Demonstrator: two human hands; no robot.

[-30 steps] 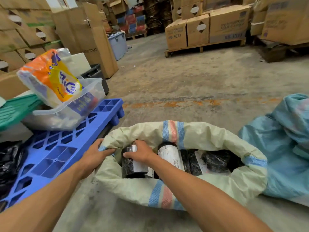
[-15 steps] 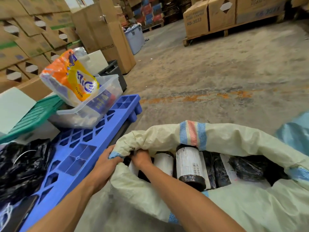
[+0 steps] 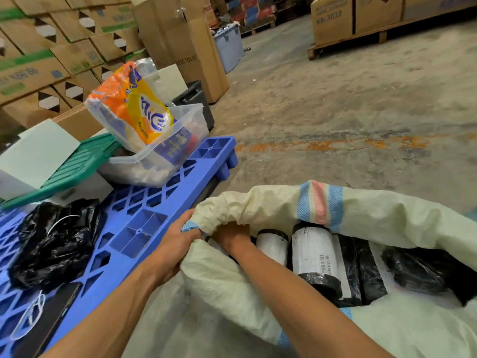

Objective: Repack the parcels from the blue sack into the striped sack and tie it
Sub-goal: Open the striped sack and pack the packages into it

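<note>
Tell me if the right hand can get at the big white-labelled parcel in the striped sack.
Probably yes: the right hand is already inside the striped sack, whose mouth is open, and the white-labelled parcel lies uncovered beside it.

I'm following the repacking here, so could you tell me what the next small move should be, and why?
Probably draw the right hand out of the striped sack and take hold of its rim. The sack already holds several wrapped parcels, its mouth gapes wide, and the left hand grips the rim at one corner, so gathering the mouth for tying seems next.
</note>
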